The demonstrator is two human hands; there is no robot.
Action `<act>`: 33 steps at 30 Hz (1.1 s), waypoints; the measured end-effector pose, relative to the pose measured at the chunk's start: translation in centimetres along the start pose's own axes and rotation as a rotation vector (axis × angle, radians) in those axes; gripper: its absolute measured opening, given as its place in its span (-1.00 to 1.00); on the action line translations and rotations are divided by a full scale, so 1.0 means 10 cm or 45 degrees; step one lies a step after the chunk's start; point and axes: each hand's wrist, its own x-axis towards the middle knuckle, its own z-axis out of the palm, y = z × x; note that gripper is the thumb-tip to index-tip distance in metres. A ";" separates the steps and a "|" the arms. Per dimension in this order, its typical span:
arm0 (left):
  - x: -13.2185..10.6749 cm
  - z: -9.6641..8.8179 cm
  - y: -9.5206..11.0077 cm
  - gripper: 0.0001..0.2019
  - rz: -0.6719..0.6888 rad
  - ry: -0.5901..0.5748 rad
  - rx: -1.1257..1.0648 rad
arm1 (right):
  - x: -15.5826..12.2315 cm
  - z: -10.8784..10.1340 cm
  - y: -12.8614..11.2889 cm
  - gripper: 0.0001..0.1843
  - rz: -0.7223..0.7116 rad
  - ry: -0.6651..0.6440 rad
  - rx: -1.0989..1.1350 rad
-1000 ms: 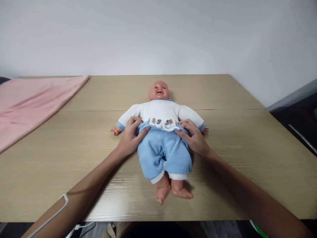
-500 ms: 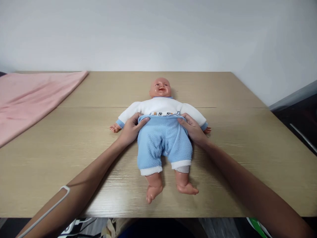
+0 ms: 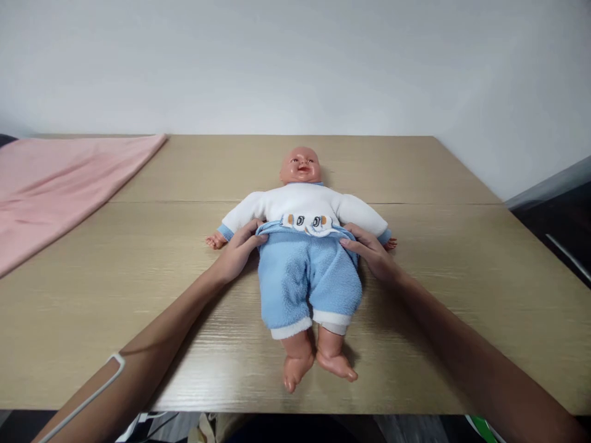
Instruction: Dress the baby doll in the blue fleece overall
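Note:
A baby doll (image 3: 303,165) lies on its back, head away from me and feet towards me. It has on a white long-sleeved top (image 3: 300,200) with a small printed pattern at the waist, and fuzzy blue pants (image 3: 286,277) with white cuffs. My left hand (image 3: 239,249) pinches the blue waist edge on the left side, thumb in front and fingers behind. On the right side my right hand (image 3: 369,247) holds the same edge likewise. Whether the top's hem is caught in the fingers too, I cannot tell.
The wooden table (image 3: 138,307) has a seam across it. A pink cloth (image 3: 69,184) is spread at the left. Behind stands a pale wall (image 3: 295,67), and a dark object (image 3: 563,215) is beyond the right edge. A white cord hangs along my left forearm.
The waist edge has come down towards me, baring more of the top's print. The doll's legs have shifted closer together and nearer to me. Both hands have moved slightly outward and down.

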 end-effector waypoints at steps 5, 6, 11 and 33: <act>0.02 0.10 -0.07 -0.73 -0.248 0.080 -0.440 | -0.01 0.12 0.01 -0.52 0.171 0.050 0.448; 0.02 0.12 -0.07 -0.71 -0.285 0.098 -0.490 | -0.01 0.14 0.01 -0.49 0.181 0.072 0.499; 0.01 0.15 -0.04 -0.60 -0.369 0.045 -0.646 | 0.00 0.22 0.06 -0.36 0.188 0.177 0.581; 0.33 0.09 0.29 -0.56 0.246 -0.104 -0.207 | 0.32 0.07 -0.17 -0.64 -0.322 0.172 -0.019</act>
